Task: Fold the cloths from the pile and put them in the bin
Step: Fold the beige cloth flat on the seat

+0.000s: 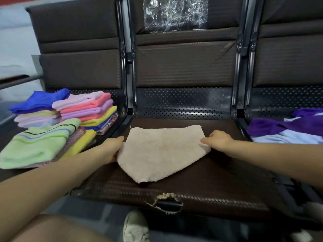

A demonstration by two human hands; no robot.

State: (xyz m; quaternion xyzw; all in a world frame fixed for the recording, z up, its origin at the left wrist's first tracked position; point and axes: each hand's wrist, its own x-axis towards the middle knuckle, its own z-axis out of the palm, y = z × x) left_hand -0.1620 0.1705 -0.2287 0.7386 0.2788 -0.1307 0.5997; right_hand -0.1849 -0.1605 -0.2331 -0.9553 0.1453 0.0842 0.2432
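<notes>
One beige cloth [162,151] pinched by two hands: left hand [113,149], right hand [216,139].

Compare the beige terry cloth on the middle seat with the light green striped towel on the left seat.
The beige terry cloth is plain; the light green striped towel has stripes. The beige lies alone, edges held by left hand and right hand; the green tops a stack, untouched, neatly folded. Both look like soft terry.

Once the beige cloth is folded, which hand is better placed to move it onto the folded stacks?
Left, probably. The left hand grips the beige cloth on the side nearest the folded stacks. The right hand holds the far edge, next to the unfolded pile.
</notes>
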